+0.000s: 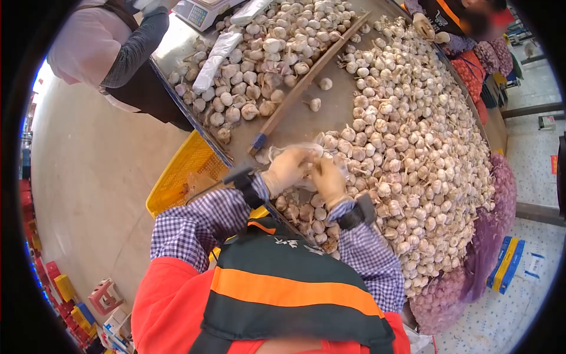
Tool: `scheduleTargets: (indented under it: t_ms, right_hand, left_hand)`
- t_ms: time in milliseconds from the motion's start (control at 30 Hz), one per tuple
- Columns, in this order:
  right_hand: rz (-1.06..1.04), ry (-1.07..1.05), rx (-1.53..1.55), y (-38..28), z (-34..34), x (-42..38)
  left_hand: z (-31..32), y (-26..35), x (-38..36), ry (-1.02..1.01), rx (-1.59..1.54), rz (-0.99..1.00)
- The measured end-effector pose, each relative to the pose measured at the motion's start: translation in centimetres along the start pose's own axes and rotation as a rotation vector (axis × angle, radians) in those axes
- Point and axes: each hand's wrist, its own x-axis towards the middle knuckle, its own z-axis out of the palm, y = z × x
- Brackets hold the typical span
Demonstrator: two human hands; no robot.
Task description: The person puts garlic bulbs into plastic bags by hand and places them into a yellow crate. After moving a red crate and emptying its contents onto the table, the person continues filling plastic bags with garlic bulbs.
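Observation:
My left hand and my right hand, both in pale gloves, meet over the near edge of the table. Their fingers are pinched together on a thin clear plastic bag, which spreads out around them. Beside and below my right hand lies a large heap of garlic bulbs. A wooden bar with a blue end lies across the table just beyond my left hand. What is inside the bag, if anything, is hard to make out.
A second garlic heap lies left of the bar, with rolled white bags and a scale. A yellow basket stands below the left edge. People stand at the upper left and upper right. Mesh sacks lie at right.

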Motion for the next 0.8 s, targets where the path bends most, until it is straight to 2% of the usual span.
scheduleTargets:
  t_ms: [33,100,133,167,233,300,367,400,433,467,500,567,633,700,767,800]
  right_hand:
    - [0.002,-0.001,0.002,-0.2,0.0,-1.6]
    - [-0.078,-0.040,-0.308,-1.1,-0.3,-4.1]
    - [-0.089,-0.156,-0.250,-1.0,-0.2,-4.4]
    - [-0.078,-0.153,-0.242,-1.1,0.3,-4.7]
    - [0.053,-0.267,-0.416,-2.1,1.2,-4.6]
    - [0.041,-0.319,-0.364,-2.4,0.4,-3.4]
    - [-0.135,-0.435,-0.009,-0.3,0.5,-1.6]
    - [-0.172,-0.418,0.198,0.5,0.5,-1.0]
    - [-0.175,-0.423,0.200,0.8,0.4,-0.3]
    - [-0.023,-0.465,0.294,1.1,0.3,0.5]
    - [0.003,-0.458,0.227,1.1,0.6,1.1]
    - [0.025,-0.451,0.158,0.3,1.3,1.5]
    - [-0.019,-0.382,-0.138,-1.8,2.0,0.3]
    - [0.025,-0.414,-0.138,-3.1,1.4,-0.7]
    - [0.086,-0.391,-0.111,-3.2,1.1,-1.3]
    - [0.079,-0.374,0.045,-2.0,1.4,-1.5]
  left_hand:
    - [0.8,-0.6,-0.4,0.003,0.294,0.072]
    - [0.6,-0.4,-1.2,0.018,0.420,0.114]
    - [0.3,0.0,-1.4,0.036,0.544,0.157]
    - [0.2,0.5,-1.5,0.024,0.547,0.163]
    - [-0.8,2.0,-1.2,-0.107,0.697,0.064]
    - [-1.7,2.9,-1.1,-0.135,0.735,0.028]
    - [-1.2,1.0,-0.6,-0.135,0.883,0.016]
    - [-1.4,0.3,-0.6,-0.129,0.628,0.035]
    - [-1.9,0.8,-0.5,-0.130,0.630,0.029]
    - [-2.6,1.7,-0.1,-0.194,0.585,-0.025]
    - [-3.1,2.2,0.3,-0.256,0.539,-0.075]
    - [-2.6,0.2,1.0,-0.257,0.488,-0.047]
    - [-1.9,-3.0,1.6,-0.233,0.157,0.138]
    - [-3.7,-2.1,1.8,-0.310,0.242,0.220]
    - [-6.2,0.1,0.7,-0.464,-0.247,-0.241]
    - [-4.8,-3.0,0.2,-0.473,-0.649,-0.366]
